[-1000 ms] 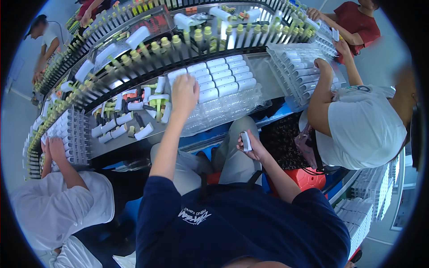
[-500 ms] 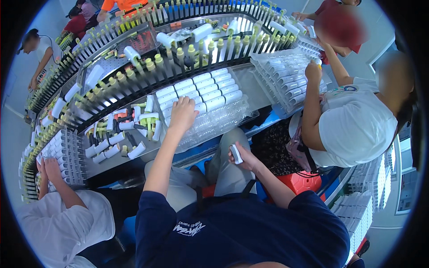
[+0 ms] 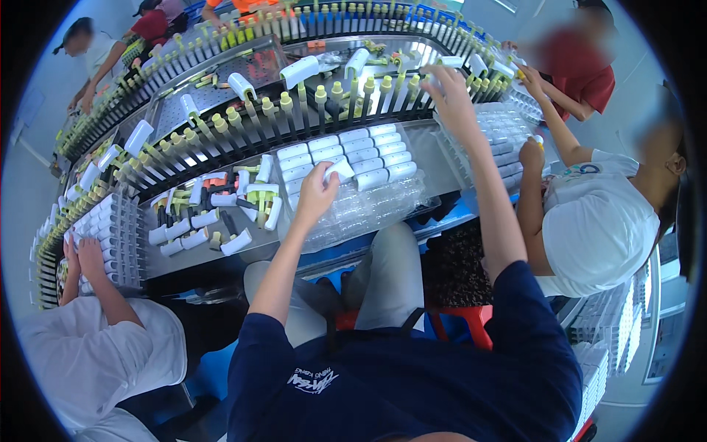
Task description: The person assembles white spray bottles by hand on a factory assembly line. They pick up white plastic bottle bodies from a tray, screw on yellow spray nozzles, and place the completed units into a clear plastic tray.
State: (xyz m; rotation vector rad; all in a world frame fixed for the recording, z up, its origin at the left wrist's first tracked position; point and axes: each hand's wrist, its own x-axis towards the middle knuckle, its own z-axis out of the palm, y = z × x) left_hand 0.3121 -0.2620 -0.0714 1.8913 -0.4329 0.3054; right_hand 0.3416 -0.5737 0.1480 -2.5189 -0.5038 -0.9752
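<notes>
My left hand (image 3: 318,193) is closed on a white curved plastic cover (image 3: 340,170), just above a clear tray (image 3: 353,214) that has rows of similar white covers (image 3: 361,155). My right hand (image 3: 453,99) is raised at the near row of upright black posts with yellow-green tops (image 3: 369,86), to the right of the tray. Its fingers are bent beside a post top; what they hold, if anything, is hidden. A white cover (image 3: 451,62) sits just behind that hand.
Left of the tray lies a pile of white covers and coloured handle parts (image 3: 210,210). A co-worker in a white shirt (image 3: 596,214) works on my right beside stacked trays (image 3: 501,140); another person's hands (image 3: 90,258) touch a stack of white parts (image 3: 121,239) at left.
My right hand has risen from my lap, where it held a white piece, to the row of posts. My left hand has picked up a cover from the tray. The posts have moved left.
</notes>
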